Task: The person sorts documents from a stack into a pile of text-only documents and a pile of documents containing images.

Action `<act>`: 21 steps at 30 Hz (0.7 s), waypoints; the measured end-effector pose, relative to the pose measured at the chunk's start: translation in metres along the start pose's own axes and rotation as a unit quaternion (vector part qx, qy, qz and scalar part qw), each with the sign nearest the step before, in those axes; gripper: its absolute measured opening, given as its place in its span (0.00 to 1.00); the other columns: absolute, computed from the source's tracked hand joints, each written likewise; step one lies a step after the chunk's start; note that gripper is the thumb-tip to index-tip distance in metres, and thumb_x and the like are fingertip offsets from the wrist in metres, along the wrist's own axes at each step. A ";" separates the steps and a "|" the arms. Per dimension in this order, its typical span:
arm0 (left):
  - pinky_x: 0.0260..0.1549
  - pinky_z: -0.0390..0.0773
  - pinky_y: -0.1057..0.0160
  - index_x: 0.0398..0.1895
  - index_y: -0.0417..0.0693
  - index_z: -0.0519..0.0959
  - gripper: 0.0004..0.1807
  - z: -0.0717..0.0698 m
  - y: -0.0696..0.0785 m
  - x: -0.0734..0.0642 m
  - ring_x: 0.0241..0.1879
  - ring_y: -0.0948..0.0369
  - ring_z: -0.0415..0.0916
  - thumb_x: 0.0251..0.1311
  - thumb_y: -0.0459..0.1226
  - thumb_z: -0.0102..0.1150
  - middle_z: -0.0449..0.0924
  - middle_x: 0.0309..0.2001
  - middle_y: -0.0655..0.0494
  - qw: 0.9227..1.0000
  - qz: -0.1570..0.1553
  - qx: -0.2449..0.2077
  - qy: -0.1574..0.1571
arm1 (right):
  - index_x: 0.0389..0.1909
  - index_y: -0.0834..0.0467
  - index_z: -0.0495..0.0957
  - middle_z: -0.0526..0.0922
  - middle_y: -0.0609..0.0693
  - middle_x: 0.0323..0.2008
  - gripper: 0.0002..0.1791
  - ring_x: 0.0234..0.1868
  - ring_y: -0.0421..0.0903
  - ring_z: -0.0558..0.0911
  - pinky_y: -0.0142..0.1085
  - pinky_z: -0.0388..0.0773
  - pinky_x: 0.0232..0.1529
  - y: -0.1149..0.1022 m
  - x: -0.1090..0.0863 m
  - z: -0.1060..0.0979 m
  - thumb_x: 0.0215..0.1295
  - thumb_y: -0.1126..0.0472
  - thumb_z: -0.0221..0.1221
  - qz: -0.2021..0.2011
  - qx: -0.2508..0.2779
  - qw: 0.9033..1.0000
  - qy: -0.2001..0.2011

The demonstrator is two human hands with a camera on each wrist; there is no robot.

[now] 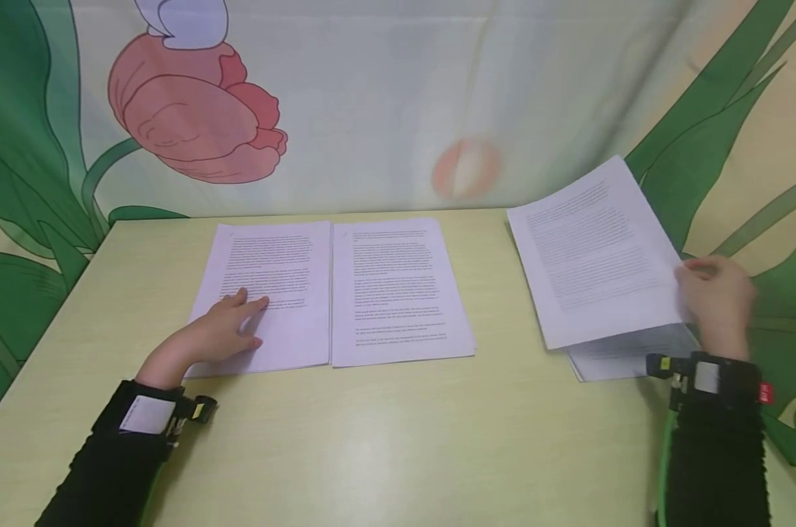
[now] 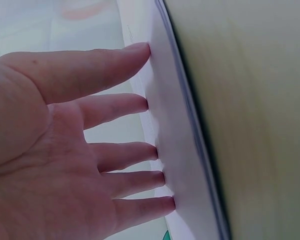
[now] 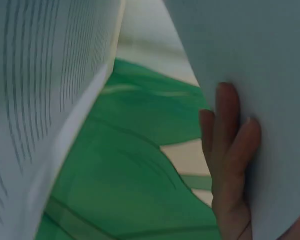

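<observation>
My left hand (image 1: 220,333) rests its spread fingertips on the left stack of printed paper (image 1: 273,256). In the left wrist view, the straight fingers (image 2: 125,156) touch the page near the stack's edge (image 2: 190,110). A second printed stack (image 1: 398,293) lies directly beside it. On the right, my right hand (image 1: 717,296) pinches the right edge of a printed sheet (image 1: 595,256), raised and tilted above another paper stack (image 1: 635,351). From the right wrist, several fingers (image 3: 230,135) show against the blank side of the raised sheet (image 3: 270,65), with printed lines on the paper below (image 3: 45,75).
All the paper lies on a pale wooden table (image 1: 372,439). A curtain (image 1: 358,110) with flowers and green leaves hangs along the table's back edge and continues at both sides. Bare tabletop separates the middle stack from the right one.
</observation>
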State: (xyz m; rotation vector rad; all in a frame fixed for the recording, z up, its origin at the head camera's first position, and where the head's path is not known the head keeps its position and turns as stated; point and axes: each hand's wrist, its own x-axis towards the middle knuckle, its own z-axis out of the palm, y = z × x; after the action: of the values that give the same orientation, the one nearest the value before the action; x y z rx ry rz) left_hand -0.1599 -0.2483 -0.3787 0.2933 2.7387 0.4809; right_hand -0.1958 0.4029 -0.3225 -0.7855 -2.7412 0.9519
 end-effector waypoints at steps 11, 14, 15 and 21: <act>0.62 0.53 0.32 0.67 0.34 0.62 0.37 0.002 0.000 0.004 0.66 0.28 0.47 0.55 0.37 0.63 0.48 0.67 0.21 1.000 0.008 0.016 0.025 | 0.44 0.47 0.76 0.74 0.38 0.33 0.12 0.30 0.33 0.74 0.30 0.73 0.26 -0.037 0.000 0.058 0.63 0.48 0.58 0.041 0.190 0.981 -0.019; 0.62 0.55 0.33 0.66 0.33 0.64 0.37 0.001 0.000 0.005 0.66 0.29 0.49 0.53 0.37 0.65 0.51 0.66 0.21 0.999 0.006 0.017 0.031 | 0.47 0.51 0.76 0.74 0.40 0.38 0.15 0.32 0.33 0.75 0.28 0.74 0.29 -0.052 -0.007 0.078 0.63 0.48 0.59 0.024 0.213 0.976 -0.050; 0.62 0.55 0.33 0.66 0.33 0.64 0.37 0.001 0.001 0.005 0.66 0.29 0.50 0.53 0.37 0.65 0.51 0.67 0.22 0.999 0.003 0.016 0.032 | 0.48 0.51 0.76 0.74 0.41 0.39 0.16 0.32 0.33 0.75 0.27 0.75 0.29 -0.056 -0.010 0.086 0.63 0.48 0.58 0.013 0.213 0.975 -0.063; 0.62 0.55 0.34 0.66 0.34 0.64 0.37 0.000 0.006 0.005 0.67 0.30 0.49 0.54 0.37 0.64 0.51 0.67 0.23 0.999 -0.004 0.016 0.035 | 0.58 0.61 0.70 0.74 0.51 0.49 0.24 0.35 0.33 0.75 0.24 0.75 0.31 -0.086 -0.038 0.125 0.68 0.50 0.54 -0.042 0.202 0.969 -0.137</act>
State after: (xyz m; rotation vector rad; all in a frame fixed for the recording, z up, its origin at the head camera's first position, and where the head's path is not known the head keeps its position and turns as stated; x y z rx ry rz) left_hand -0.1631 -0.2414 -0.3779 0.2795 2.8166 0.4531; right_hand -0.2365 0.2589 -0.3675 -0.4926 -2.6208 1.6356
